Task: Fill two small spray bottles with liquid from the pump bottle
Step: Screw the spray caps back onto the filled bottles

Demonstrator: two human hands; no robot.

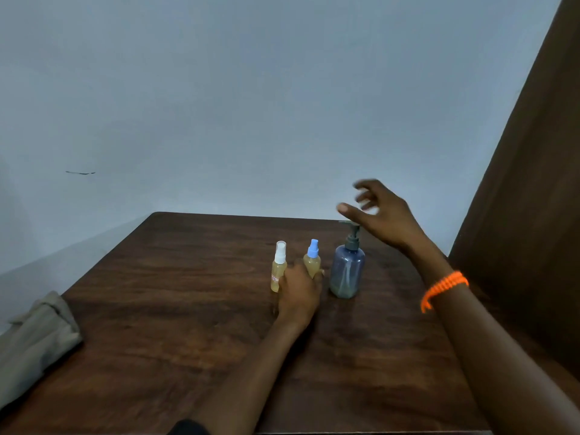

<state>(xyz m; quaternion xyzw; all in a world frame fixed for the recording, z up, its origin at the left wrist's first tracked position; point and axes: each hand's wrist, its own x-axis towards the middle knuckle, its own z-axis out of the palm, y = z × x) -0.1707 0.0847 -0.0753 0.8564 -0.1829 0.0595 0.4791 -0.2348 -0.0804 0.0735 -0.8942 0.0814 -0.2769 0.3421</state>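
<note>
Nearest the camera, two bare forearms reach away over the dark brown wood-grain counter (pixel 188 309), the largest thing in view; it runs back to a pale blue-grey wall, with a brown curtain (pixel 533 215) at far right and a folded grey-beige cloth (pixel 34 337) at its near left edge.

The translucent blue-grey plastic pump bottle with a dark grey pump head (pixel 347 269) stands upright, right of centre and toward the far side, its long axis vertical. Little liquid shows in it: only a darker band at the base. The right hand (pixel 381 215), an orange beaded band (pixel 443 288) on its wrist, hovers just above and to the right of the pump head, fingers spread and loosely curled, holding nothing; the fingertips are blurred. The pump head lies directly below and slightly left of this open grip, so the right hand is the nearer one for a downward press or a grasp of the pump.

Just left of the pump bottle stands the small clear spray bottle with a light blue nozzle (pixel 312 260), upright, holding yellowish liquid. The left hand (pixel 299 295) grips its lower body, fingers wrapped round it. Just left again, touching or nearly touching that hand, stands the slim clear spray bottle with a white nozzle and a small label (pixel 278 268), also upright and yellowish to near the neck. Both sprayers are fitted, which suggests the filling is largely done.
</note>
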